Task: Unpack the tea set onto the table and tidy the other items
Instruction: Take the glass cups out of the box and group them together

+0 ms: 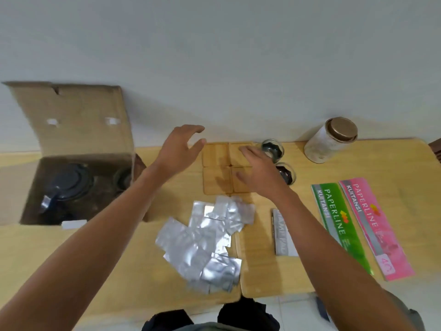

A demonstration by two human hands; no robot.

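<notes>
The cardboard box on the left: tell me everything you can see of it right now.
The cardboard box is plain brown corrugated card, open at the top, with its rear flap standing up against the white wall; that flap has two small cut-outs. It sits on the wooden table at its left end. Inside, in shadow, lie a dark round lidded pot and what looks like a glass. The left forearm passes in front of its right wall; contact cannot be told.

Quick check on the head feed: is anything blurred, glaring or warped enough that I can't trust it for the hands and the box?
Head view: both hands, left and right, are motion-smeared; the foil sachets throw glare that washes out their print; the cardboard box interior is dark, its glass teapot dim; wide-angle warp bows the table edge and stretches the forearms.
</notes>
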